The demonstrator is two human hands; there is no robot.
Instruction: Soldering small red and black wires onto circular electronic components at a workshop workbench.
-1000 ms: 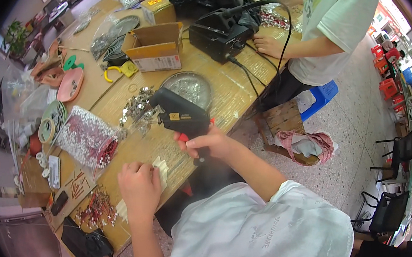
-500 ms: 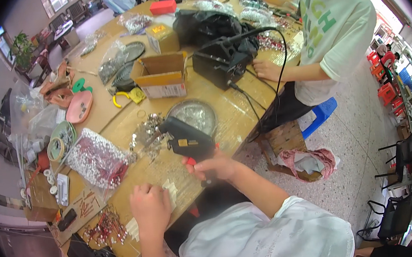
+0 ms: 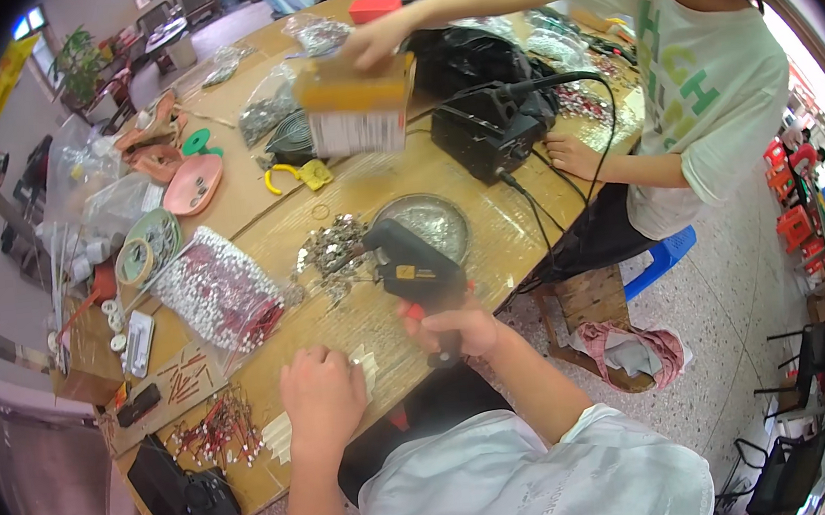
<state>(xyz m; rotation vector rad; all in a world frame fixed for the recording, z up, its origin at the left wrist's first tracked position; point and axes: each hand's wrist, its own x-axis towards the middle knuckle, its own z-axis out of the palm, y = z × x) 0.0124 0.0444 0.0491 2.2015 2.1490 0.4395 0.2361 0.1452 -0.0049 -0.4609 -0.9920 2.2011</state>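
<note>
Grips a black, pistol-shaped plastic tool with red parts (image 3: 420,275) in the right hand (image 3: 460,329), with fingers wrapped around the handle, above the near side of a tan, shiny-covered tabletop (image 3: 506,238); seems held by the handle so as to leave the upper end free and the fingers close to the red parts; looks angled toward a loose heap of small silvery metal pieces (image 3: 326,251), overlapping in this view the left side of a round grey metal tray with a raised rim (image 3: 466,232); probably placed close to that heap to spare a long reach.

Rests the left hand (image 3: 324,392) with fingers curled and back upward, beside pale, pleated-looking strips (image 3: 367,375) near the table's edge; perhaps to steady the arm or to hold the strips flat (cannot tell whether pinching anything there, for want of a view of the fingertips); has near it, on the left, a tangled bunch of thin red stems with pale tips (image 3: 219,429), and farther up a clear plastic bag of small white and red pieces (image 3: 219,283), likely bagged against scattering.

Shows, across the table, a co-worker's hand (image 3: 375,48) on the upper part of a blurred, yellow-brown cardboard box with a white label (image 3: 359,130), probably grasped there for ease of reach; shows also that co-worker's other hand (image 3: 573,158) near a black, box-shaped device with thick cables (image 3: 480,138).
</note>
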